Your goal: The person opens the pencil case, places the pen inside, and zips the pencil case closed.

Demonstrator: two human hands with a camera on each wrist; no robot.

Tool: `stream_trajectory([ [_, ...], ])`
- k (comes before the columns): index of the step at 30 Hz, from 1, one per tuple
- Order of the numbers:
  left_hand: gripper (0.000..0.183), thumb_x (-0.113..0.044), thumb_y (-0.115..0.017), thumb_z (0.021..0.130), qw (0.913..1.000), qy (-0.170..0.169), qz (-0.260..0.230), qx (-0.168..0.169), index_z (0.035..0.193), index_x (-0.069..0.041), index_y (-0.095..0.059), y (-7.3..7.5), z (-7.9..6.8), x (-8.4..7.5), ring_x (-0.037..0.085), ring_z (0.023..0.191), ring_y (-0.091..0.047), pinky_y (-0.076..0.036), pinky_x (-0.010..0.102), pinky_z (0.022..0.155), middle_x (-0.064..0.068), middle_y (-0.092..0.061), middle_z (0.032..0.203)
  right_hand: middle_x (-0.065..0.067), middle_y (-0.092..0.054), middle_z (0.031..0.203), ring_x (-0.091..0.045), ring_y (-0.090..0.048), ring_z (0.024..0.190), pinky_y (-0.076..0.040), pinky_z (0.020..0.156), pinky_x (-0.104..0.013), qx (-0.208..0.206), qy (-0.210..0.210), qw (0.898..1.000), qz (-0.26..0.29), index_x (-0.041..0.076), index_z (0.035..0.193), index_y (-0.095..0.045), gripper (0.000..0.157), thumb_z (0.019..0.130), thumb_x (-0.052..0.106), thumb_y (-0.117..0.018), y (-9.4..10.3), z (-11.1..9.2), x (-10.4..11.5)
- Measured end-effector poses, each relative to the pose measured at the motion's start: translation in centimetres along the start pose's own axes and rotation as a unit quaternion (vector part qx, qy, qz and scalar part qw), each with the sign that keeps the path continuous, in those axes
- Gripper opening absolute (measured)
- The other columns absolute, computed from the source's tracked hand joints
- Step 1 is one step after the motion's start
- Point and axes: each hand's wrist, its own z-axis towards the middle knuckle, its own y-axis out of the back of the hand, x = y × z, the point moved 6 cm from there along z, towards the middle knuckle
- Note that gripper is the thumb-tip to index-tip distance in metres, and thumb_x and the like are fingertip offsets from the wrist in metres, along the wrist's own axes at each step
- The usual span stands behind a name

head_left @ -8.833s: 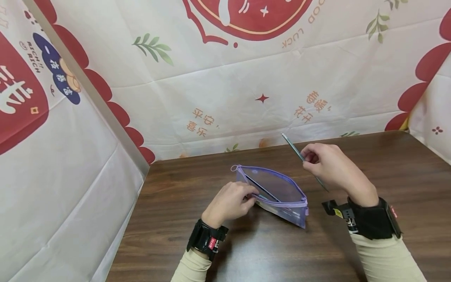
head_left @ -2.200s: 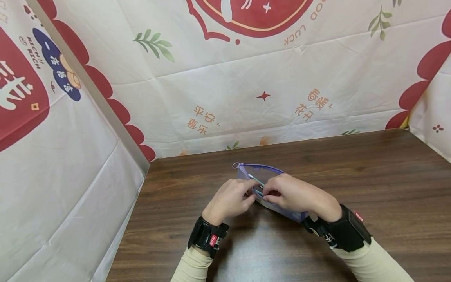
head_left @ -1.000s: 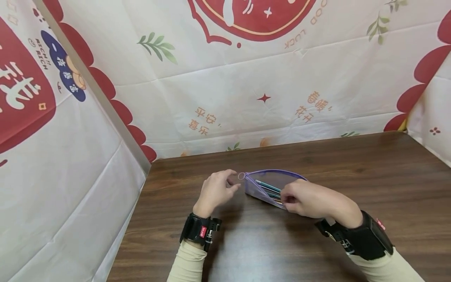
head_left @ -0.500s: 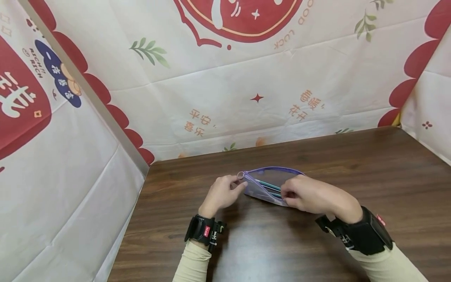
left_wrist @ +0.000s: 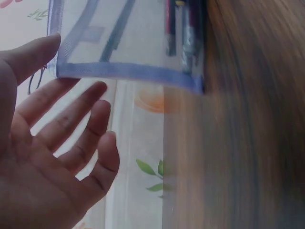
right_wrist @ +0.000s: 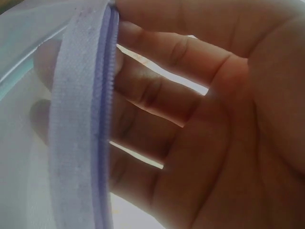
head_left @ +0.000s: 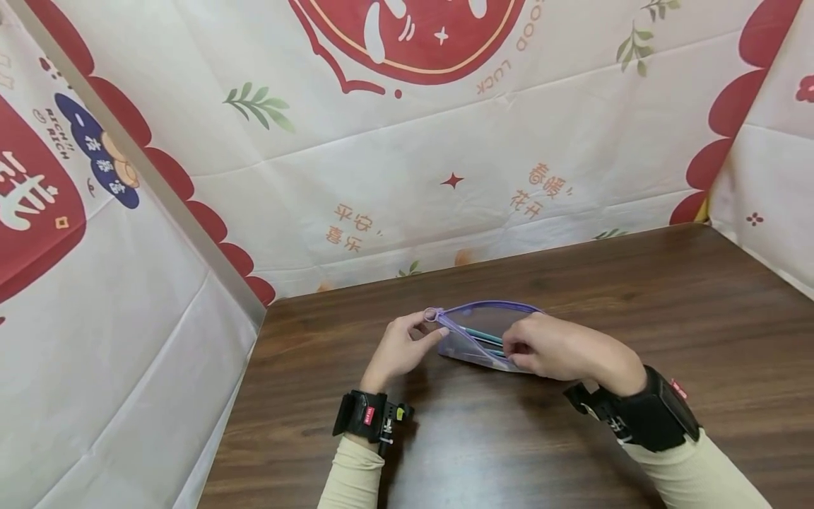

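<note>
A purple see-through mesh pencil case stands on the table with its zipper open, several pencils inside. My left hand pinches its left end, thumb and index finger at the zipper corner beside the pull ring. The left wrist view shows that thumb on the corner, the other fingers spread below the hem. On the right, my right hand holds the near rim. In the right wrist view its fingers reach behind the zipper band, inside the case. That hand hides the case's right end.
The brown wooden table runs back to a white printed cloth. A second cloth panel with a grey edge strip borders the left side, and another cloth hangs at the right.
Earlier my right hand held a pencil above the case; pencils now lie inside and that hand grips the rim. My left hand left the rim, then moved right onto the pull-ring end.
</note>
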Motion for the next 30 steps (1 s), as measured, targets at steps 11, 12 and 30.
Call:
stream_trajectory([
  [11,0.020,-0.034,-0.070,0.081,0.9989,-0.035,0.007,-0.030,0.093,-0.018,-0.074,0.5,-0.2,-0.9,0.017,0.065,-0.059,-0.047,0.025,0.055,-0.004,-0.067,0.076,0.007,-0.048,0.067,-0.005,-0.042,0.058,-0.039,0.053,-0.024,-0.006,-0.015,1.000,0.005,0.014,0.072,-0.059,0.018,0.088,0.005,-0.058,0.9,-0.5,-0.4],
  [12,0.019,-0.034,-0.070,0.081,0.9990,-0.035,0.004,-0.029,0.092,-0.018,-0.074,0.5,-0.2,-0.9,0.019,0.064,-0.059,-0.046,0.024,0.053,-0.004,-0.067,0.074,0.007,-0.048,0.067,-0.005,-0.042,0.059,-0.040,0.053,-0.024,-0.010,-0.019,1.000,0.005,0.014,0.072,-0.059,0.018,0.088,0.005,-0.058,1.0,-0.6,-0.5],
  [30,0.014,-0.028,-0.074,0.079,0.9974,-0.049,-0.023,-0.049,0.082,-0.015,-0.075,0.9,-1.4,-1.7,0.009,0.057,-0.054,-0.042,0.022,0.050,-0.002,-0.068,0.068,0.008,-0.049,0.067,-0.004,-0.043,0.059,-0.041,0.055,-0.025,-0.047,0.015,0.998,-0.037,0.011,0.087,-0.066,0.004,0.086,0.010,-0.063,1.1,1.6,2.6],
])
